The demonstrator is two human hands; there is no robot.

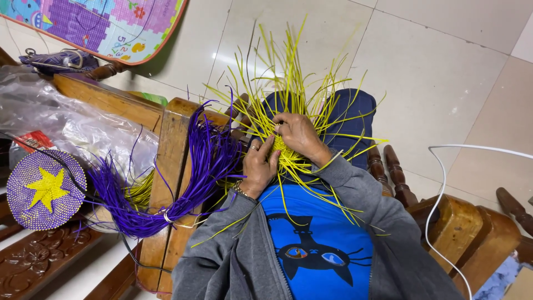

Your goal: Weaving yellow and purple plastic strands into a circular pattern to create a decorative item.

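both hands work together in the lap: left hand point(260, 166) and right hand point(298, 135) have fingers curled, pinching the centre of one fan of yellow strips point(288, 83). one tied bundle of purple strips point(183, 189) drapes over the wooden armrest point(166, 166); one round purple woven disc with a yellow star point(45, 189) lies left.

A purple strip bundle point(183, 178) drapes a wooden armrest point(166, 183); beside it a purple woven disc point(45, 190) with yellow star, a plastic bag point(72, 125), a white cable point(438, 205).

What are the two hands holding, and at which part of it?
Both hands, left and right, hold the yellow strips at the middle, where they cross and bunch together; the loose ends fan outward. The fingers press on this woven centre.
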